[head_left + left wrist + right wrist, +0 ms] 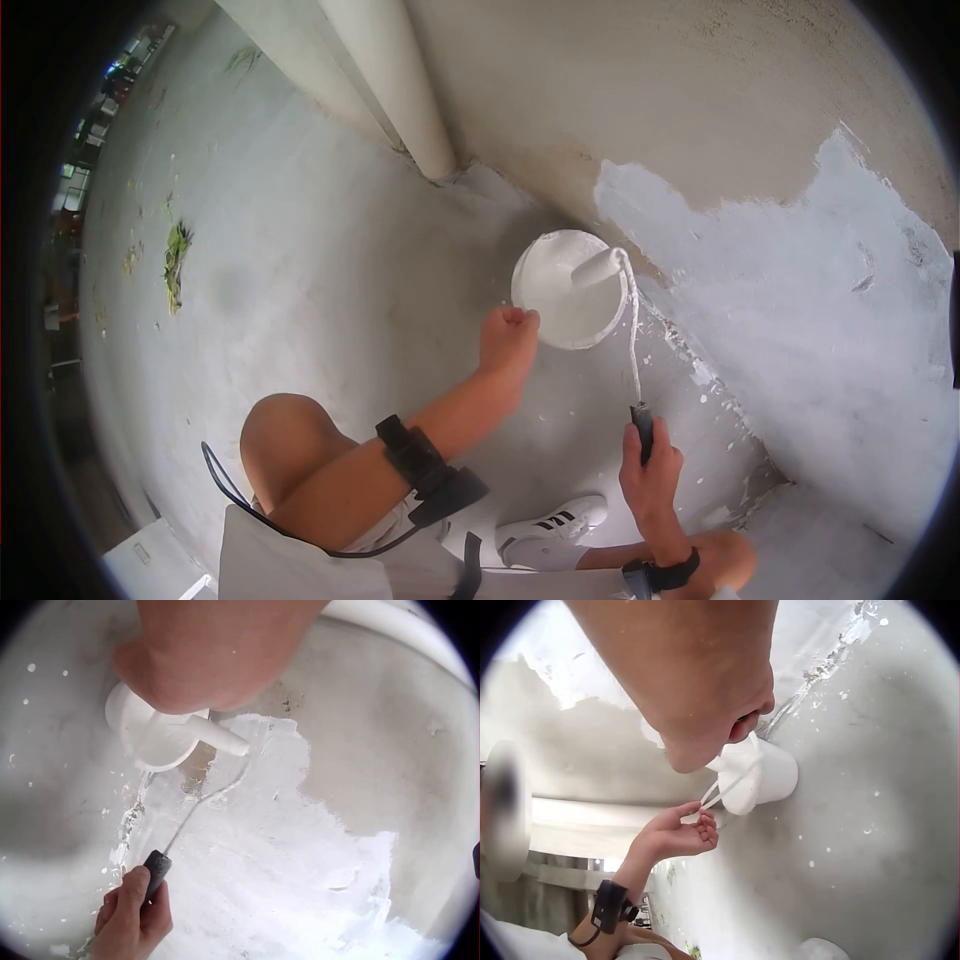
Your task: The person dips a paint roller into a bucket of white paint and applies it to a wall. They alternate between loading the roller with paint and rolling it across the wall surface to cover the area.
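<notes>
A white bucket with pale paint inside stands on the floor by the wall. At its near left rim is my left hand; the right wrist view shows that hand pinching the bucket's thin white handle between thumb and fingers. My right hand grips the black handle of a paint roller, its wire frame coated with white. The roller's white sleeve lies tilted over the bucket's opening; whether it touches the paint I cannot tell. In the left wrist view my right hand curls round the black grip.
The wall's lower part carries white paint with a ragged edge below bare grey-brown plaster. A pale pipe rises beyond the bucket. White spatters dot the floor near the wall. Green plant scraps lie at the left; my shoe is near.
</notes>
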### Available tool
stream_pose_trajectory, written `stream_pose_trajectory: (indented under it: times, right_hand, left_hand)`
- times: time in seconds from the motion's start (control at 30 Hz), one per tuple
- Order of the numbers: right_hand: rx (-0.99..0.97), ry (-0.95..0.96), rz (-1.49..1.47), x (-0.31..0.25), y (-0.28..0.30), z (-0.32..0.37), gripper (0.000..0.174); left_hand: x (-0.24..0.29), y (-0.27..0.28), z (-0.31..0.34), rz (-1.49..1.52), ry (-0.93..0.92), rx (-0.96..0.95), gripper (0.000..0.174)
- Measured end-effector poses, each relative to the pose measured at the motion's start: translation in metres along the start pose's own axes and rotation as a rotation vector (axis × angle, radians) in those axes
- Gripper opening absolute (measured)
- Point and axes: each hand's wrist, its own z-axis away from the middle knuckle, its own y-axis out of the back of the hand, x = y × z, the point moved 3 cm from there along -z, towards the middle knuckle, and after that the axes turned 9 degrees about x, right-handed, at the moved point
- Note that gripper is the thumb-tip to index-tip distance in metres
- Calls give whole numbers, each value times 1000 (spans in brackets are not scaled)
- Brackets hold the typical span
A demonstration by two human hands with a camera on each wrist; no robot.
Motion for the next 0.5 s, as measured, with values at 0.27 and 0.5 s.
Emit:
stream_pose_trajectory:
  times: [0.27,0.5]
  right_hand:
    - [-80,-212,-386,-10,5,5,21]
    - [-474,-928,-1242,-32,-6,18,35]
  left_hand:
    - [1,2,-5,-25,-17,-53,33]
    - [7,-4,9,117,148,-140,40]
